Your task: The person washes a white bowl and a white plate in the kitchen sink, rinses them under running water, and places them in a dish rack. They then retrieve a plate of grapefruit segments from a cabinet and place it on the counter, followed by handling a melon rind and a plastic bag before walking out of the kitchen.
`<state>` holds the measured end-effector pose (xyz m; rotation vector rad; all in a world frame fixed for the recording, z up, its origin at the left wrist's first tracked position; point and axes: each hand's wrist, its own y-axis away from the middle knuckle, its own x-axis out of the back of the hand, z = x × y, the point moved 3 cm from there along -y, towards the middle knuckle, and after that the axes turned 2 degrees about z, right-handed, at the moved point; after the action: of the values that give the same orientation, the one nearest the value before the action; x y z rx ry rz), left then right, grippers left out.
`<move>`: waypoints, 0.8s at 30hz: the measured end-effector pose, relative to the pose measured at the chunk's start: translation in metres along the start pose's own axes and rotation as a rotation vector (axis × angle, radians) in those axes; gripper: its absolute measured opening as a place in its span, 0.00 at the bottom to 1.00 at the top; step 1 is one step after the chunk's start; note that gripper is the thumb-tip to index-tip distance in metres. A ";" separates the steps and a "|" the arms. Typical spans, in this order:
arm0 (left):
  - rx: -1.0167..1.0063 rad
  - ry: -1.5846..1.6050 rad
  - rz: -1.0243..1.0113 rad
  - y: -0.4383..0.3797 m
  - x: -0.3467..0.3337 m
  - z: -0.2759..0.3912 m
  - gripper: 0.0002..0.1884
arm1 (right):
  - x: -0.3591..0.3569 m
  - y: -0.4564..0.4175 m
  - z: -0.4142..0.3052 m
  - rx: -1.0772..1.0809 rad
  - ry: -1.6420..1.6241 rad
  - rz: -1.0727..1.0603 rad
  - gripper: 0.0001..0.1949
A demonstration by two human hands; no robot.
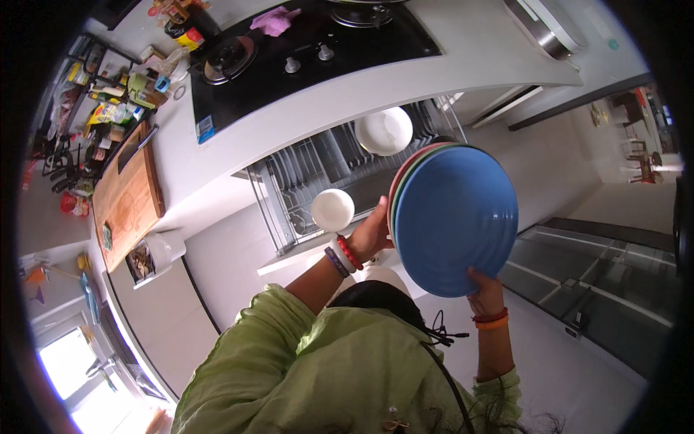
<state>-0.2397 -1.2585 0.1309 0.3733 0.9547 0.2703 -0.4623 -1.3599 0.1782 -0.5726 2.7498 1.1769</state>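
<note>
A stack of round plates is held between both hands, a blue plate (455, 219) on top with green and pink rims showing beneath. My left hand (371, 230) grips the stack's left edge, its fingers partly hidden behind the plates. At the lower edge my right hand (485, 290) holds on, thumb over the blue rim. Beyond the hands a pull-out wire dish drawer (303, 217) stands open under the counter. In it are a large white bowl (384, 131) at the back and a smaller white bowl (333, 210) near the front left.
Above the drawer runs the counter edge, with a black gas hob (320, 70) and a pink cloth (275, 21) on it. A wooden cutting board (130, 195) and a white bin (168, 250) are at the left. A glass-fronted cabinet (607, 282) stands at the right.
</note>
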 end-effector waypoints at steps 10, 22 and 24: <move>-0.070 0.171 0.316 0.026 0.099 -0.005 0.34 | -0.057 -0.082 0.040 -0.322 0.097 -0.281 0.20; 0.011 0.233 0.645 0.014 0.195 0.034 0.24 | -0.190 -0.173 0.041 -0.700 0.318 -0.214 0.18; 0.017 0.206 0.665 0.008 0.206 0.039 0.22 | -0.202 -0.189 0.039 -0.692 0.377 -0.209 0.18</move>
<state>-0.0946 -1.1796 0.0023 0.6845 1.0116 0.9199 -0.2069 -1.3900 0.0694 -1.2180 2.3867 2.1462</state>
